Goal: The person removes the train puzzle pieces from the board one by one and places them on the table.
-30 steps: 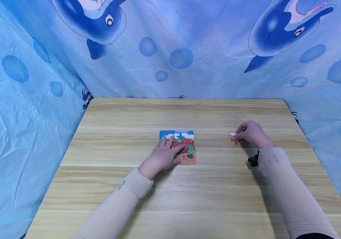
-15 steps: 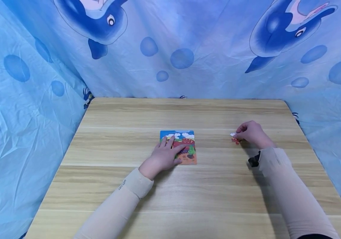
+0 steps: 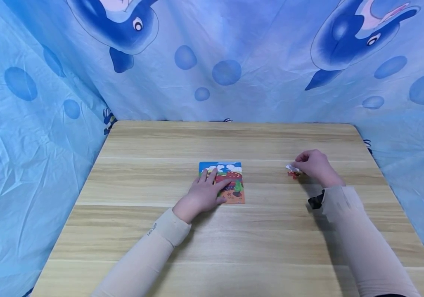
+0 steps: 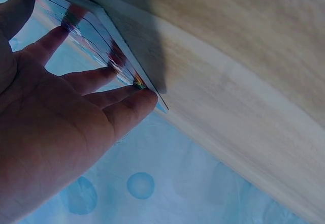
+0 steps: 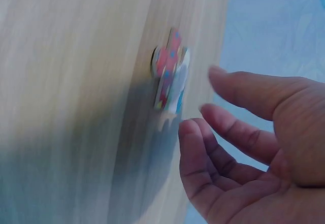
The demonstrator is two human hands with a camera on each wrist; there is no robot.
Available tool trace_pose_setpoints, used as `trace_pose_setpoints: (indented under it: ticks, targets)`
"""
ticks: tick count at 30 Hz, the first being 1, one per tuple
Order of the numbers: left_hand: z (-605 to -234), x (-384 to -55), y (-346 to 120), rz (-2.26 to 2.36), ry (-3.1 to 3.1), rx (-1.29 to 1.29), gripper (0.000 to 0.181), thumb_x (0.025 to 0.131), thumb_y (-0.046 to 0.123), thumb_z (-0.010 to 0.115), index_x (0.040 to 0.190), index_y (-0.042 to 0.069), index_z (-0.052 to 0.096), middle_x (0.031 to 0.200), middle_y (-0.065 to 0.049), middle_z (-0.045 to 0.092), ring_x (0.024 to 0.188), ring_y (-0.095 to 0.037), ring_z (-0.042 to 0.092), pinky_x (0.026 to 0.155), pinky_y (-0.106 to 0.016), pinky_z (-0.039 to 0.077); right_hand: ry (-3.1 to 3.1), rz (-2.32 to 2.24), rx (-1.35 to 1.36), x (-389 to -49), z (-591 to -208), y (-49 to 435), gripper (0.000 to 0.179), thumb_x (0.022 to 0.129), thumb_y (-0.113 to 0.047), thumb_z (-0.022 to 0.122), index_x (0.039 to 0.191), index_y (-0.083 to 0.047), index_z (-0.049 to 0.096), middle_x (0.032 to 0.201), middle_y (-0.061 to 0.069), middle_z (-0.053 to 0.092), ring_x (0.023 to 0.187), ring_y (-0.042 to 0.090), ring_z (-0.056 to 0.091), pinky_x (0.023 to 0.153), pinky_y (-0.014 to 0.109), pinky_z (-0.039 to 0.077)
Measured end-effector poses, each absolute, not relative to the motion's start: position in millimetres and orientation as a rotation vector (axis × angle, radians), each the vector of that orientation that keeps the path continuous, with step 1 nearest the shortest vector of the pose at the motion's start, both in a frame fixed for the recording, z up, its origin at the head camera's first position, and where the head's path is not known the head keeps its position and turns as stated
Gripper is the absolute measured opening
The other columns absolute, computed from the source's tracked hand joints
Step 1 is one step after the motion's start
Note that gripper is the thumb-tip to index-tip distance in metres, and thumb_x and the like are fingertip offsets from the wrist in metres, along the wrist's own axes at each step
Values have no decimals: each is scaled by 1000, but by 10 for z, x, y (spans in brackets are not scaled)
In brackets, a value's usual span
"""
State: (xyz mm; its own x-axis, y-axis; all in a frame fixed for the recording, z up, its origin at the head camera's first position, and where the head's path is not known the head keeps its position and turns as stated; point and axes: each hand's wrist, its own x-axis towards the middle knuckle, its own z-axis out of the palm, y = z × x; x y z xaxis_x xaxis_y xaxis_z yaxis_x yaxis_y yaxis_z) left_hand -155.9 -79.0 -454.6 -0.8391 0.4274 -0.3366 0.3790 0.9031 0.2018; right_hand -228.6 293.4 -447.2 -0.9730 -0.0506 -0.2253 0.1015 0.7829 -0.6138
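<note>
My left hand (image 3: pixel 201 194) lies spread over a colourful jigsaw puzzle (image 3: pixel 236 199) in the middle of the table. In the left wrist view its fingertips press on the puzzle's face (image 4: pixel 94 28). Blue sky, white clouds and red and orange ground show around the fingers. To the right, my right hand (image 3: pixel 316 166) hovers by loose jigsaw pieces, its fingers loosely bent. The right wrist view shows a gap between thumb and fingers with nothing held. A red dotted piece (image 5: pixel 168 59) lies against a white and blue piece (image 5: pixel 179 84), just beyond the fingertips.
The wooden table (image 3: pixel 141 247) has rounded far corners. A blue sheet printed with dolphins (image 3: pixel 226 41) hangs behind it and at both sides. A black device (image 3: pixel 316 200) sits at the right wrist.
My right fingertips have drawn back slightly from the white piece, so more of it shows. The left hand and the puzzle have stayed in place.
</note>
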Motion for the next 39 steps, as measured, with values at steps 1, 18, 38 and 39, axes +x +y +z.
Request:
trace_pose_setpoints:
  ticks: [1,18,38,39]
  targets:
    - [-4545,-1560,-789,178,2689,590,67,101,52,59,161,37,33,168,-18,11,150,-47,8,116,-61,20,2754,-981,27,-2284,-4461,2910,30,97,-26,71,108,2,68,105,19,65,92,32,57,79,45,49]
    - [-4564,-1560,-818,146,2699,596,66,100,54,58,160,39,34,167,-19,11,150,-46,10,117,-58,20,2711,-1156,-177,-2184,-4539,2085,26,97,-21,72,114,-2,70,101,11,67,85,26,60,73,40,54]
    - [-4587,-1575,-907,272,2781,577,86,99,53,61,163,9,25,165,-24,15,148,-48,15,117,-54,24,2666,-1155,-359,-2212,-4667,1272,24,93,-19,77,112,-3,73,97,5,68,87,21,62,76,36,54]
    - [-4587,-1583,-913,267,2796,561,87,99,53,61,162,6,24,165,-25,15,148,-48,15,117,-53,24,2665,-1143,-361,-2216,-4666,1244,25,93,-20,77,112,-3,73,98,6,68,88,21,62,77,36,54]
